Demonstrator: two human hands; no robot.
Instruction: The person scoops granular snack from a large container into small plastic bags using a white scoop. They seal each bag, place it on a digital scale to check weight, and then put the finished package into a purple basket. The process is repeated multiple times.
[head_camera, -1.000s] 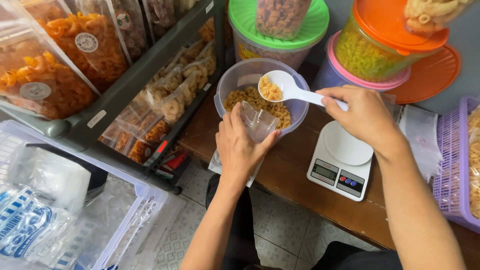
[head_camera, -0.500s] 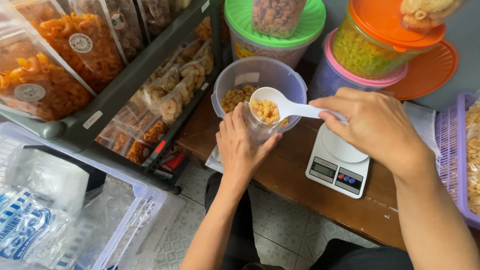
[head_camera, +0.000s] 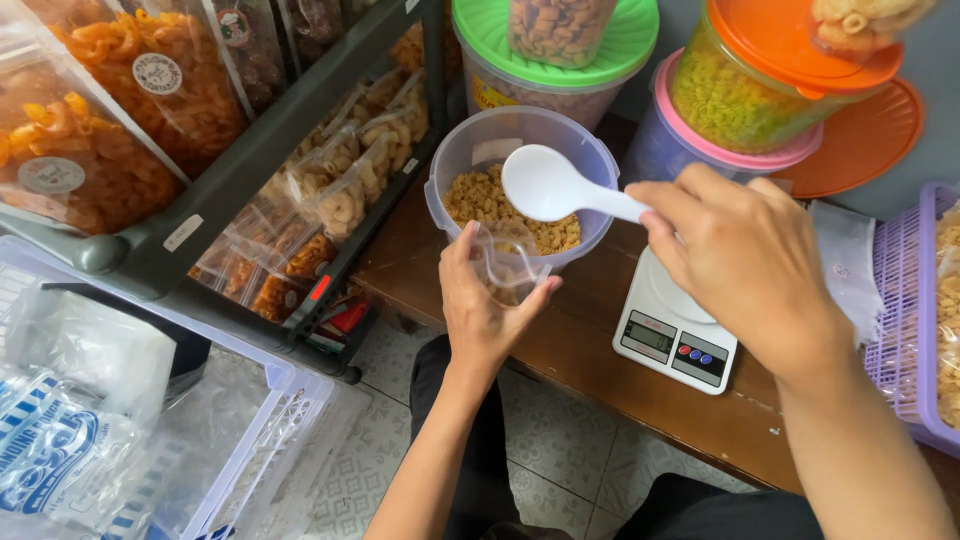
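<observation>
Left hand (head_camera: 483, 308): curled round a small clear bag (head_camera: 508, 262), fingers on its left side and thumb on its right, holding its mouth up against the near rim of the tub.
Right hand (head_camera: 745, 262): closed on the handle of a white spoon (head_camera: 556, 187), knuckles toward the camera, above the scale.
Spoon: its bowl is turned over, back side up, and hangs over the tub just above the bag's mouth; whether anything is left in it cannot be seen.
Bag: clear and crinkled, with a few pale snack pieces showing through it; it overlaps the tub's front edge.
Tub (head_camera: 452, 157): round, clear plastic, standing on the tabletop (head_camera: 590, 340) left of the scale, partly filled with small tan snack pieces (head_camera: 478, 198).
Scale (head_camera: 672, 340): white kitchen scale with a small display and coloured buttons, on the tabletop near its front edge, just right of the tub and partly under the right hand.
Behind: a green-lidded tub (head_camera: 610, 50) and an orange-lidded tub (head_camera: 770, 35) stacked on a pink-lidded one (head_camera: 745, 155).
Left: a dark rack (head_camera: 290, 120) with bagged orange and tan snacks.
Right edge: a purple basket (head_camera: 905, 330).
Lower left: a white crate (head_camera: 250, 450) on the tiled floor.
</observation>
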